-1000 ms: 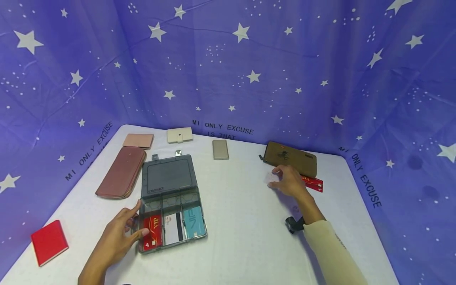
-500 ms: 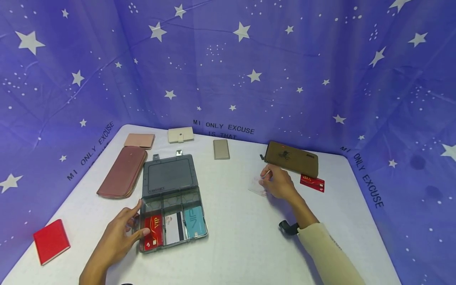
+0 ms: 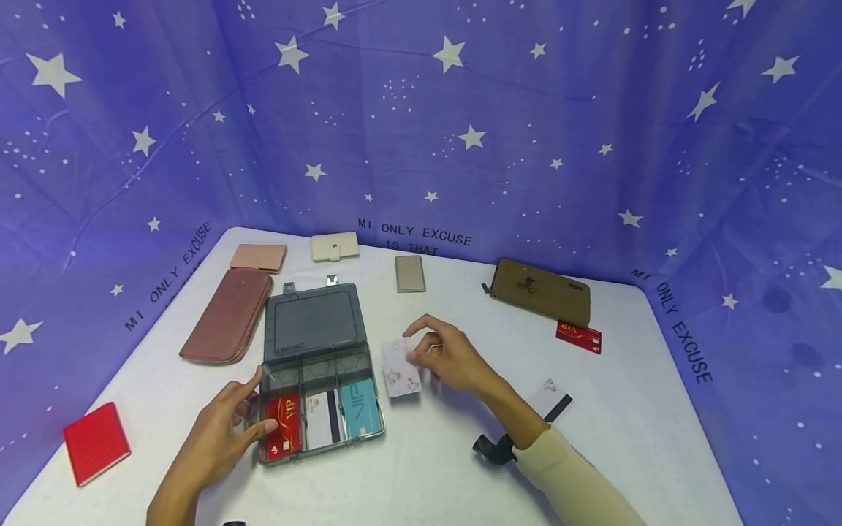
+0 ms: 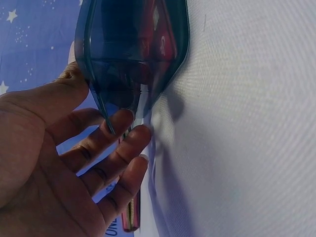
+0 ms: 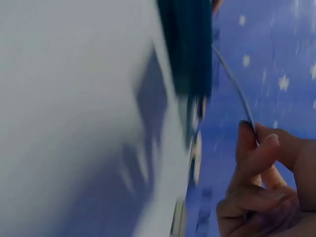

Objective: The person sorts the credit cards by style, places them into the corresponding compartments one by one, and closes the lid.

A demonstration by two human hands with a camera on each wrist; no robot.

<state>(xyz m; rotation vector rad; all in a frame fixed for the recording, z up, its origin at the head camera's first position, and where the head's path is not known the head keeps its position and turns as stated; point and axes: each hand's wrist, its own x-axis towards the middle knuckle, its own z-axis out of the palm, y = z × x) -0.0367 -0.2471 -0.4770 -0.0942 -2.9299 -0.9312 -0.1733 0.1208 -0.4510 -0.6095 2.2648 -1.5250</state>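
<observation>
My left hand (image 3: 213, 435) grips the left side of a clear grey plastic organizer box (image 3: 316, 318), thumb over its rim. The lid is folded back. In the front compartments lie a red VIP card (image 3: 283, 431), a white card with a black stripe (image 3: 319, 420) and a blue VIP card (image 3: 360, 409). The left wrist view shows the fingers around the box's corner. Just right of the box, my right hand (image 3: 454, 358) pinches a white floral card (image 3: 397, 372) between thumb and finger. Seen edge-on in the right wrist view, this card (image 5: 234, 84) bows and hangs above the table.
A maroon wallet (image 3: 230, 314), a pink wallet (image 3: 259, 257), a cream card holder (image 3: 334, 247) and a beige case (image 3: 411, 274) lie behind. At right are an olive zip wallet (image 3: 542, 292), a red card (image 3: 579, 337) and a striped card (image 3: 549, 398). A red notebook (image 3: 97, 444) is far left.
My right hand has carried the floral card left from near the olive wallet to the box, uncovering the striped card. The left hand stays on the box.
</observation>
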